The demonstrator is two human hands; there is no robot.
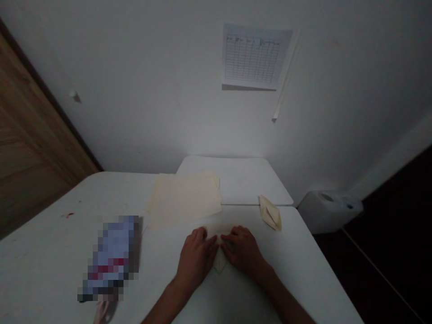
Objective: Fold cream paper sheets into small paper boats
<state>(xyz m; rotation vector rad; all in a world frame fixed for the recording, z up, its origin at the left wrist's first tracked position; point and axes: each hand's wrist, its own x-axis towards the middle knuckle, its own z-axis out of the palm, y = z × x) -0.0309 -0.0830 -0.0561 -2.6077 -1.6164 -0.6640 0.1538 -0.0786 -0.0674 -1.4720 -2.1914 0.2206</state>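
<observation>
A cream sheet of paper [220, 266], partly folded, lies flat on the white table between my hands, its pointed end towards me. My left hand [196, 255] presses on its left side, fingers curled and thumb reaching to the middle. From the right, my right hand [243, 253] grips the paper in the same way, and the thumbs almost meet over it. Much of the paper is hidden under the fingers. Beyond the left hand rest flat cream sheets [185, 199]. A folded paper piece [270, 213] lies farther off to the right.
On the left of the table [158, 274] is a blurred-out blue and red item [113, 252]. A white wall carries a printed chart [254, 57]. Past the table's right edge stands a white plastic container [327, 210]; a wooden door [30, 126] is at far left.
</observation>
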